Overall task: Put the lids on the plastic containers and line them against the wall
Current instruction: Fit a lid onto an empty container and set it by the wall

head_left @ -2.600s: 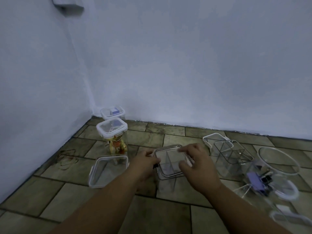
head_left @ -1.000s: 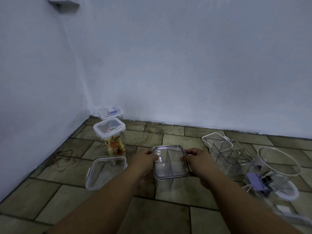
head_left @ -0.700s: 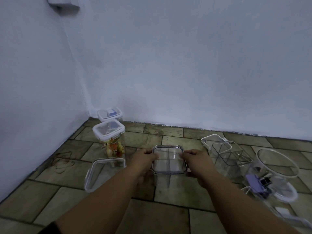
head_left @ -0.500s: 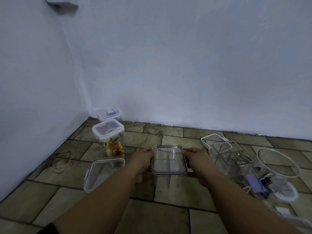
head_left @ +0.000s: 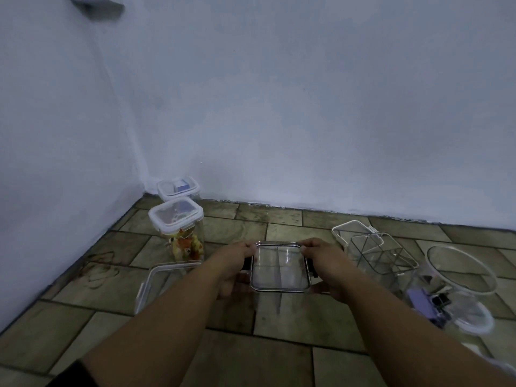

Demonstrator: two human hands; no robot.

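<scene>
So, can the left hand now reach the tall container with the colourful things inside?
Probably yes. The left hand is beside the tall container, with bare floor between, but it now holds the lidded container.

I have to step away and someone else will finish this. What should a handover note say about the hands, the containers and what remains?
Left hand and right hand grip opposite sides of the grey-rimmed lid, which sits on the divided container mid-floor; whether it is latched is not clear.
Done: two white-lidded containers, the corner one at the wall, the snack jar just in front of it.
Left: a rectangular container by the left forearm, a divided container and loose lid to the right, and a round container holding small items, all away from the wall.
Next: probably latch this lid, then move it to the wall.
</scene>
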